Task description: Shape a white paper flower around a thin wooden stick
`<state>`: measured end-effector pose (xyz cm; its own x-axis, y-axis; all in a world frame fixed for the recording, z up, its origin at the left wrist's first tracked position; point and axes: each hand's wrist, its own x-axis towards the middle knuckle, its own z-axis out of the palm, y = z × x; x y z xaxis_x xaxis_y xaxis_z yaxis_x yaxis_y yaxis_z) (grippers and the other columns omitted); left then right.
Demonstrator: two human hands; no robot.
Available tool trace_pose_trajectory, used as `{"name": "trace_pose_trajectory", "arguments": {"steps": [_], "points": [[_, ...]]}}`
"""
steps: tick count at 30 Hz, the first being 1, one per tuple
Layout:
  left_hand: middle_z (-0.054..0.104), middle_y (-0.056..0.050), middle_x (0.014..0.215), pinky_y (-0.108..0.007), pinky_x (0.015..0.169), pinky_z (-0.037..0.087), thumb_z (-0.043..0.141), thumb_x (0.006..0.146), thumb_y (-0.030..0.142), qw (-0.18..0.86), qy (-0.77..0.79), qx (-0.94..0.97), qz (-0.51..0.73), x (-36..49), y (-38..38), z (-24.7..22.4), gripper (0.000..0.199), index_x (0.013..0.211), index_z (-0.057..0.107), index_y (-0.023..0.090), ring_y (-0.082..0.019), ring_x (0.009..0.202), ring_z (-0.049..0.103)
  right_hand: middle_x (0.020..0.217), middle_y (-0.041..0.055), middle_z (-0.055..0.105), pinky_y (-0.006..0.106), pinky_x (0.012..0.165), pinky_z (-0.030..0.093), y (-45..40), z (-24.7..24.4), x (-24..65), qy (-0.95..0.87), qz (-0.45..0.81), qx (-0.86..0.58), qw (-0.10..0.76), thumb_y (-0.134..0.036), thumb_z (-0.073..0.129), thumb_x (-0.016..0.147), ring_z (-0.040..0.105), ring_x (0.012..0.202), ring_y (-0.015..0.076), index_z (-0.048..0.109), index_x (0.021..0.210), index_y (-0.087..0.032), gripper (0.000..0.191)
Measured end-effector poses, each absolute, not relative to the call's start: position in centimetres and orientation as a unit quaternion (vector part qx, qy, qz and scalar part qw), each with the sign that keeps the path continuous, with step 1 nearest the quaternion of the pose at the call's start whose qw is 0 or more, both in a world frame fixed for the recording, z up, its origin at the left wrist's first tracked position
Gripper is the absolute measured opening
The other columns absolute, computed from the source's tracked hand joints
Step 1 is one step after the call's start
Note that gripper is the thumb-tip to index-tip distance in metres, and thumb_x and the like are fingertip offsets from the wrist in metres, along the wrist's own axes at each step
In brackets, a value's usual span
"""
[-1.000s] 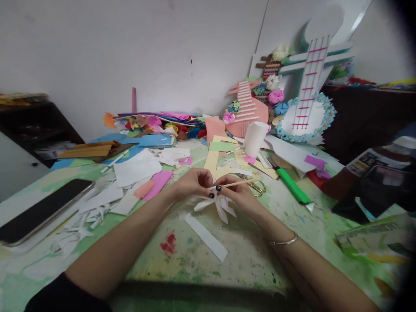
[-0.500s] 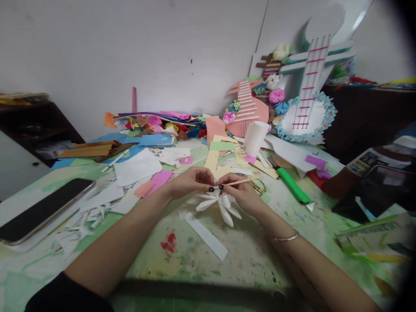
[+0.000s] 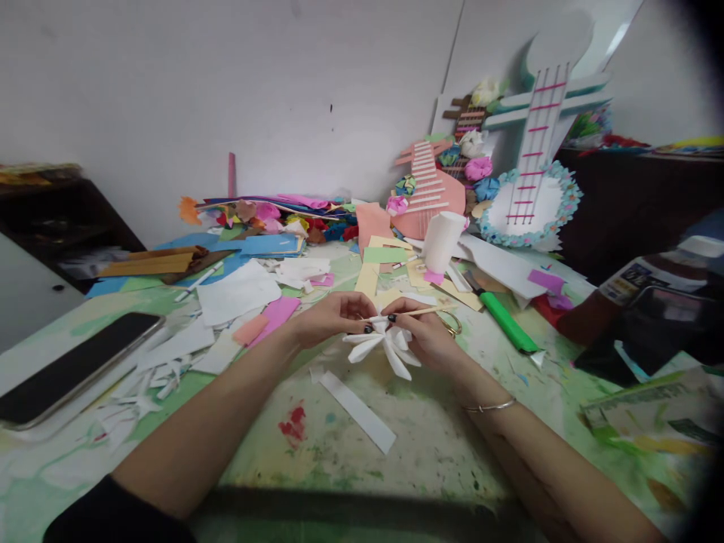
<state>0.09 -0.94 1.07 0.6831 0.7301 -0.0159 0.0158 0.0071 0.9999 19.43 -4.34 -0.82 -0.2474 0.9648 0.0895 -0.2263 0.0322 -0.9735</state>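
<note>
A white paper flower [image 3: 390, 348] with long folded petals hangs between my two hands, over the table. My left hand [image 3: 339, 317] pinches its gathered top from the left, thumb and fingers closed. On the other side my right hand [image 3: 421, 328] has its fingertips closed on the same top and also holds a thin pale stick [image 3: 424, 310] that points right. Gold-handled scissors [image 3: 452, 323] lie just behind my right hand, partly hidden. A white paper strip [image 3: 359, 411] lies on the table below the flower.
Paper scraps [image 3: 240, 292] and a phone [image 3: 84, 366] lie at the left. A green-handled cutter [image 3: 509, 323], a white roll [image 3: 444, 240] and a dark bottle [image 3: 627, 290] stand or lie at the right. Paper instruments [image 3: 532, 181] lean on the wall behind.
The flower has turned and risen slightly between my fingers, and more of its gathered top shows. The stick has tilted a little flatter. Both hands stay close together.
</note>
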Motion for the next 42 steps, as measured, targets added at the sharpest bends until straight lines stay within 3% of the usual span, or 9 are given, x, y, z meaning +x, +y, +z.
{"name": "trace_pose_trajectory", "arguments": {"steps": [9,20,27,32,42], "points": [[0.062,-0.004,0.075,-0.018,0.054,0.035,0.075,0.064,0.027,0.653,0.308,0.626,0.295,0.4,-1.0,0.7,0.030,0.084,0.059,0.012,-0.009,0.063,0.055,0.070,0.0010,0.063,0.024,0.057,0.040,-4.3,-1.2,19.2,-0.481,0.641,-0.341,0.492,-0.024,0.065,0.065,0.054,0.062,0.0130,0.066,0.078,-0.020,0.013],[0.066,-0.005,0.075,-0.019,0.054,0.038,0.073,0.066,0.027,0.673,0.333,0.596,0.284,0.0,-0.7,0.8,0.026,0.086,0.065,0.012,-0.009,0.061,0.057,0.072,0.0006,0.063,0.022,0.057,0.038,-4.1,-1.5,19.4,-0.513,0.618,-0.325,0.499,-0.021,0.064,0.070,0.055,0.063,0.0111,0.067,0.080,-0.019,0.010],[0.069,-0.008,0.086,-0.022,0.062,0.045,0.072,0.068,0.029,0.585,0.344,0.667,0.307,-0.5,-0.4,1.0,0.027,0.088,0.068,0.012,-0.014,0.072,0.062,0.080,0.0007,0.063,0.024,0.061,0.041,-4.3,-1.7,18.9,-0.500,0.619,-0.326,0.511,-0.030,0.069,0.070,0.056,0.068,0.0120,0.064,0.088,-0.020,0.021],[0.069,-0.006,0.082,-0.021,0.062,0.046,0.071,0.068,0.029,0.546,0.343,0.686,0.336,-0.3,-0.3,0.8,0.024,0.085,0.068,0.012,-0.013,0.070,0.062,0.073,-0.0015,0.059,0.023,0.058,0.040,-4.5,-1.5,18.3,-0.444,0.665,-0.324,0.505,-0.031,0.075,0.062,0.053,0.064,0.0113,0.058,0.082,-0.019,0.029],[0.069,-0.007,0.083,-0.022,0.066,0.048,0.070,0.071,0.030,0.510,0.338,0.718,0.333,-0.1,-0.6,0.8,0.023,0.086,0.068,0.012,-0.014,0.074,0.062,0.063,-0.0040,0.053,0.021,0.051,0.030,-4.5,-2.1,18.3,-0.511,0.574,-0.387,0.510,-0.032,0.071,0.066,0.044,0.056,0.0082,0.057,0.075,-0.017,0.023]]}}
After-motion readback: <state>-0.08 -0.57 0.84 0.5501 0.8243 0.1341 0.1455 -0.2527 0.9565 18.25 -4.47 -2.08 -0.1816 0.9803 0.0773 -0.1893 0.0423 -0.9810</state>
